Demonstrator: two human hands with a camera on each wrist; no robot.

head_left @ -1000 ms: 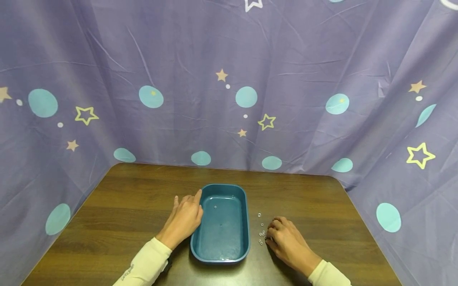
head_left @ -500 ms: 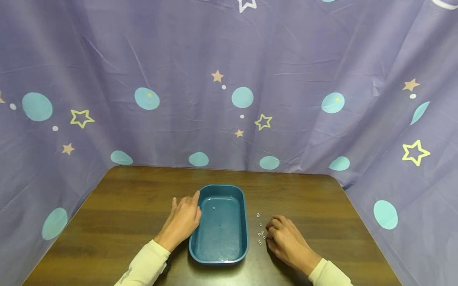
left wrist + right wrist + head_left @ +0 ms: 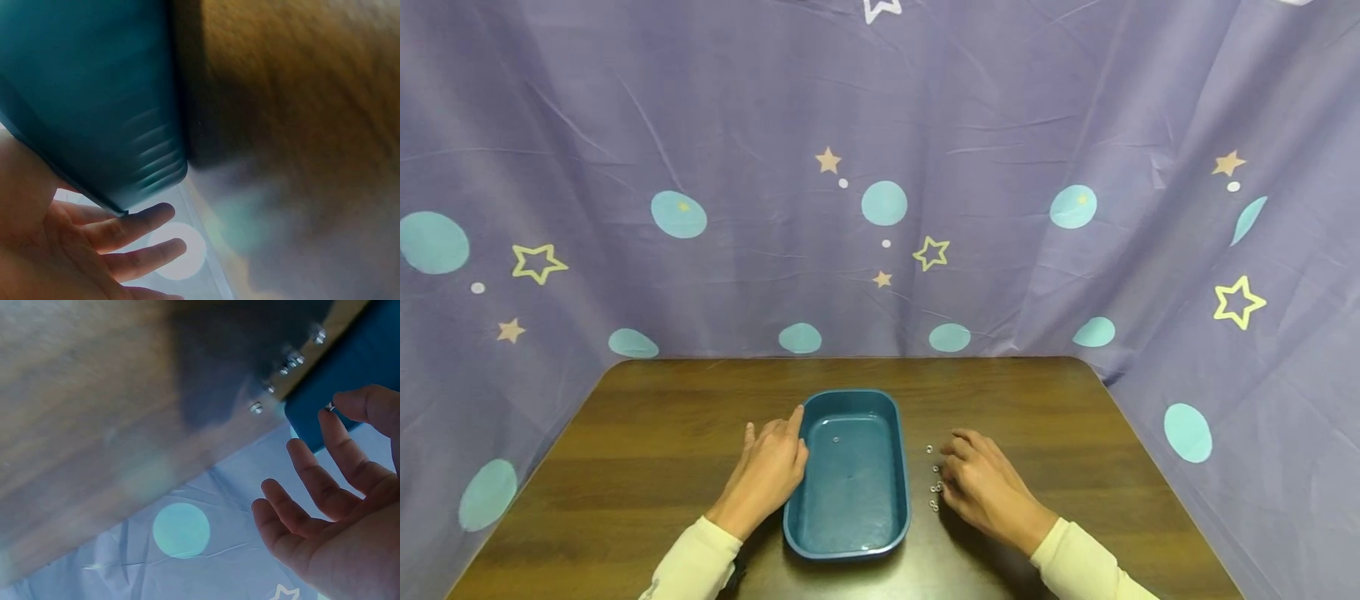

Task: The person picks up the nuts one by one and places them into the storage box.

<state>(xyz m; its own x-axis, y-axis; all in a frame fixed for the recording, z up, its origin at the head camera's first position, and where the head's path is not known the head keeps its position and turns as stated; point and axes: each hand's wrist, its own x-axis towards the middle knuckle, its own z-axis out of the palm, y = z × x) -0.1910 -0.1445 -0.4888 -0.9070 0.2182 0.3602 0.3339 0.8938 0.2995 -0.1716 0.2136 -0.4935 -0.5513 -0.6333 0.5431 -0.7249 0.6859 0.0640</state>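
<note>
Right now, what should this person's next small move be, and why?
Probably move the right hand over the teal tray and let go: it pinches a small metal piece, and a similar-looking piece already lies inside.

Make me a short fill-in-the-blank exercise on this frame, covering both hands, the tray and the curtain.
1. In the head view, the left hand touches the ____ side of the tray.
2. The right wrist view shows the right hand pinching a small shiny piece between index finger and ____.
3. Loose pieces lie on the table between the tray and the ____ hand.
4. Beside round spots, the curtain is printed with five-pointed ____.

Missing words: left; thumb; right; stars.
</note>
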